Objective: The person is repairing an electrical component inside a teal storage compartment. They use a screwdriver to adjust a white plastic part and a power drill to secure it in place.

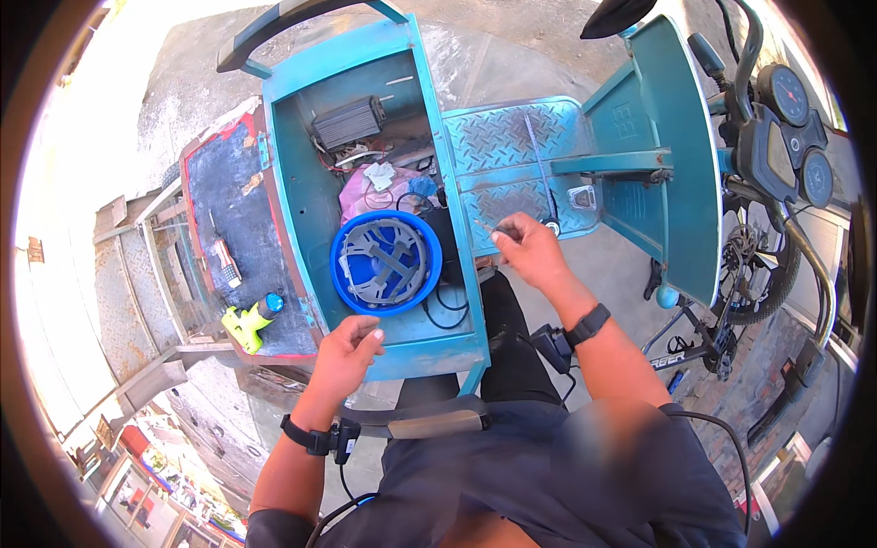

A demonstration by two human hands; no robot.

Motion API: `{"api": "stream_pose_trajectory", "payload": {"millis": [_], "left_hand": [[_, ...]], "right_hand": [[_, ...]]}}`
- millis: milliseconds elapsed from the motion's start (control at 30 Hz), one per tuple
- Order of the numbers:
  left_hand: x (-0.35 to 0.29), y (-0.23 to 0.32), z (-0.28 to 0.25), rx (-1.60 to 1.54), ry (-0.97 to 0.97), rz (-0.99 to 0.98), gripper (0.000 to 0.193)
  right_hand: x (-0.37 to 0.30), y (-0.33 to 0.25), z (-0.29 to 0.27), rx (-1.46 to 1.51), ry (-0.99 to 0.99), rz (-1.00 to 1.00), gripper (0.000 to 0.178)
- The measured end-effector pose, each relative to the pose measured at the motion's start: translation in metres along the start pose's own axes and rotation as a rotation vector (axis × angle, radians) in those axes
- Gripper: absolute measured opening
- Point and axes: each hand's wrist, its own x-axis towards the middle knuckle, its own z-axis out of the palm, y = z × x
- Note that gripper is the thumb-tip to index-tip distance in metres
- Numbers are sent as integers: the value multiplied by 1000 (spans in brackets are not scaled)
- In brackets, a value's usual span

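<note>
My right hand [533, 251] is raised over the near edge of a teal ribbed metal footboard [493, 137], thumb and fingers pinched on a small thin piece [483, 226] too small to name. My left hand [347, 354] hovers by the near left corner of an open teal metal box [388, 363]. Its fingers are curled against the thumb; whatever they hold, if anything, is hidden. Just beyond that hand, a blue hard hat [344, 297] lies upside down in the box, its grey inner straps facing up.
Behind the hat are a finned grey unit [349, 124], pink cloth [358, 194] and wires. On the dark lid [219, 183] at left lie a screwdriver [227, 263] and a yellow-green power drill [247, 327]. A long thin strip [538, 164] crosses the footboard. Handlebars with gauges [787, 94] stand at right.
</note>
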Motion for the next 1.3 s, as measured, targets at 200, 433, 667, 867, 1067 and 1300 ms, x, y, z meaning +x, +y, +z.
{"api": "stream_pose_trajectory", "payload": {"millis": [200, 433, 667, 867, 1067, 1300], "left_hand": [[-45, -81, -46, 395, 326, 65, 25], [-49, -127, -14, 163, 477, -6, 26], [-44, -123, -10, 71, 477, -40, 27], [-43, -129, -9, 129, 533, -21, 27], [-44, -128, -7, 58, 544, -37, 29], [-45, -117, -8, 65, 558, -24, 29]], "right_hand": [[73, 16, -6, 86, 57, 103, 30], [101, 20, 15, 136, 43, 157, 28], [109, 29, 4, 197, -47, 139, 24], [117, 21, 2, 266, -142, 285, 21], [124, 16, 12, 298, -181, 325, 18], [119, 12, 17, 211, -169, 280, 20]]}}
